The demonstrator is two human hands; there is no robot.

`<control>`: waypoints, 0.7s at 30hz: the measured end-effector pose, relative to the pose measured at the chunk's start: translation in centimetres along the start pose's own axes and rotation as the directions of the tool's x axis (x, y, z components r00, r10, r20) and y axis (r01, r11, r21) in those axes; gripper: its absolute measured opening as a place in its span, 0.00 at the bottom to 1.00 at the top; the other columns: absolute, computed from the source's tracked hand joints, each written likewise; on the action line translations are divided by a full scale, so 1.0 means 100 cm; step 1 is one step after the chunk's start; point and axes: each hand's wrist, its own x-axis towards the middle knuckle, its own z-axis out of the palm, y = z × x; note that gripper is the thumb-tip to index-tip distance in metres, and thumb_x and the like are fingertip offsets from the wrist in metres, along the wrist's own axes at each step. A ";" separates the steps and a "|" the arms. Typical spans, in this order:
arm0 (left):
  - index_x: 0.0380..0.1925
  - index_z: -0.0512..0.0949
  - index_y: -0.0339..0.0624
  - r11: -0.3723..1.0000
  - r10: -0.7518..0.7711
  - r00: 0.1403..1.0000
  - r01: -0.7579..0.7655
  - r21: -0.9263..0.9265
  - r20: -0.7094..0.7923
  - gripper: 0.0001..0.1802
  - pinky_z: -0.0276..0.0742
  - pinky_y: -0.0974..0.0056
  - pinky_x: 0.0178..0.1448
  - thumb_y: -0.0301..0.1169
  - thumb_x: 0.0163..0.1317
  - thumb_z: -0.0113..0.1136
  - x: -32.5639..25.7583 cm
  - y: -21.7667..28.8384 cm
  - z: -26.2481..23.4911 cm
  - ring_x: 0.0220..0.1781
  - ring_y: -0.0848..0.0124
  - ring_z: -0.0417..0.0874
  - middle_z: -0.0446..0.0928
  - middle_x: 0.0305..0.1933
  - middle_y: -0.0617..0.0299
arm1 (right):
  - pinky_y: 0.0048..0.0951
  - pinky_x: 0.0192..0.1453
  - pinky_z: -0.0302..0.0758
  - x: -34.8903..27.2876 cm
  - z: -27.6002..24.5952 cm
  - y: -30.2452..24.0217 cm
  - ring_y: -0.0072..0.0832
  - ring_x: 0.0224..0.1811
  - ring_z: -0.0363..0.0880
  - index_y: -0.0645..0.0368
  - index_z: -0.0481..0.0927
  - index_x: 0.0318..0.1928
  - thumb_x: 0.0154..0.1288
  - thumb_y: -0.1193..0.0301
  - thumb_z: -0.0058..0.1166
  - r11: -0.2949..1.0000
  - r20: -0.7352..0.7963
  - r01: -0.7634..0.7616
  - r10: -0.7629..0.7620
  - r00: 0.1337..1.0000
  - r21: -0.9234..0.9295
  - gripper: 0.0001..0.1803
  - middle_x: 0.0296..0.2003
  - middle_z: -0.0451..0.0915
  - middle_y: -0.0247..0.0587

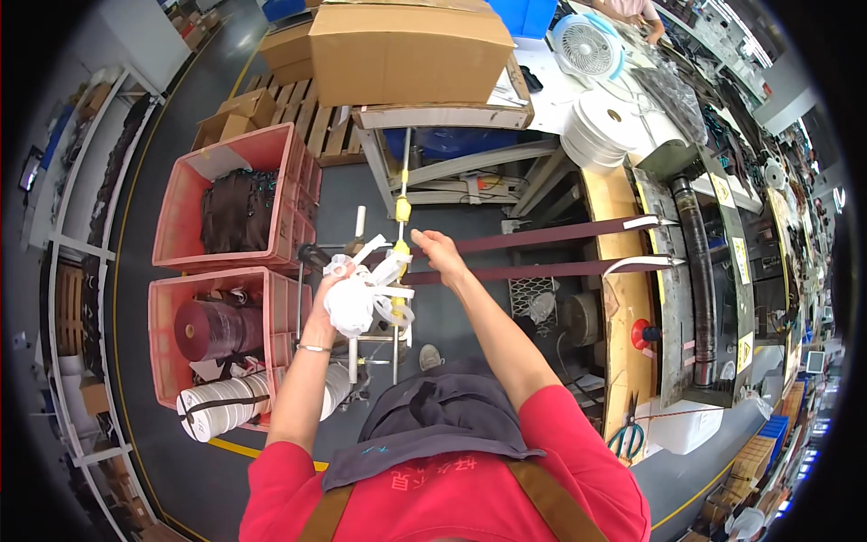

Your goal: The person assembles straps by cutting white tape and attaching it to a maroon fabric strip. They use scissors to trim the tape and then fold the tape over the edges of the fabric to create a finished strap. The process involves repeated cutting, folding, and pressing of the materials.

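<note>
White webbing bundle point(350, 303) sits gathered in the left hand point(327, 294), fingers closed around it, just in front of a metal guide stand point(397, 271) with yellow fittings. Right hand point(440, 253) pinches the near end of two dark maroon straps point(542, 255), which stretch rightward to a machine point(700, 289). Red crates point(230, 199) of strap rolls stand at the left, well apart.

Both arms reach forward; left hand point(336, 294) clenched, right hand point(440, 250) pinching.
</note>
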 end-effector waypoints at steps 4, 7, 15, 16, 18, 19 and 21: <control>0.27 0.66 0.47 0.998 0.027 0.998 -0.030 -0.048 -0.056 0.08 0.74 0.66 0.35 0.34 0.51 0.55 0.000 -0.004 -0.008 0.30 0.69 0.74 0.68 0.27 0.63 | 0.40 0.47 0.68 0.031 0.027 0.027 0.32 0.41 0.73 0.61 0.70 0.46 0.56 0.52 0.51 0.966 0.125 -0.196 0.177 0.976 0.166 0.26 0.38 0.75 0.43; 0.29 0.69 0.44 0.999 -0.038 0.999 0.038 -0.032 -0.005 0.08 0.75 0.65 0.33 0.35 0.56 0.51 -0.001 0.001 -0.030 0.28 0.70 0.75 0.71 0.26 0.62 | 0.33 0.35 0.74 0.026 0.034 0.039 0.29 0.25 0.76 0.56 0.75 0.33 0.56 0.52 0.50 0.884 0.232 -0.276 0.198 0.952 0.377 0.19 0.24 0.77 0.34; 0.30 0.70 0.41 0.995 0.050 0.983 -0.065 -0.079 -0.176 0.09 0.75 0.65 0.33 0.35 0.57 0.50 -0.003 -0.020 -0.047 0.26 0.70 0.75 0.71 0.24 0.63 | 0.31 0.33 0.74 -0.007 0.037 0.071 0.27 0.28 0.76 0.60 0.75 0.36 0.56 0.55 0.52 0.922 0.366 -0.320 0.228 0.903 0.216 0.19 0.30 0.77 0.37; 0.29 0.71 0.42 0.997 -0.001 0.994 -0.008 -0.076 -0.114 0.09 0.74 0.67 0.29 0.36 0.57 0.50 -0.004 -0.021 -0.072 0.23 0.72 0.74 0.71 0.22 0.64 | 0.30 0.34 0.74 -0.017 0.046 0.081 0.26 0.29 0.76 0.61 0.75 0.37 0.57 0.56 0.52 0.880 0.410 -0.353 0.208 0.888 0.318 0.19 0.31 0.77 0.36; 0.29 0.71 0.42 0.997 -0.082 0.989 0.081 -0.015 -0.127 0.09 0.72 0.69 0.23 0.36 0.57 0.50 -0.017 -0.025 -0.070 0.20 0.74 0.73 0.71 0.21 0.66 | 0.30 0.36 0.75 -0.031 0.046 0.093 0.25 0.31 0.76 0.58 0.74 0.36 0.58 0.61 0.49 0.696 0.558 -0.476 0.130 0.820 0.538 0.14 0.29 0.76 0.36; 0.29 0.72 0.42 0.999 -0.039 0.966 0.031 -0.039 -0.254 0.09 0.71 0.70 0.23 0.35 0.57 0.51 -0.025 -0.034 -0.066 0.21 0.74 0.74 0.71 0.21 0.65 | 0.29 0.36 0.75 -0.033 0.044 0.106 0.25 0.31 0.76 0.58 0.74 0.36 0.58 0.61 0.49 0.656 0.573 -0.488 0.103 0.813 0.575 0.13 0.30 0.76 0.36; 0.30 0.72 0.41 0.999 -0.054 0.975 0.053 -0.011 -0.215 0.09 0.74 0.67 0.31 0.34 0.54 0.53 -0.043 -0.046 -0.074 0.27 0.72 0.76 0.73 0.25 0.64 | 0.28 0.35 0.75 -0.036 0.041 0.105 0.25 0.31 0.76 0.58 0.73 0.37 0.58 0.63 0.49 0.681 0.510 -0.459 0.144 0.848 0.571 0.12 0.31 0.76 0.36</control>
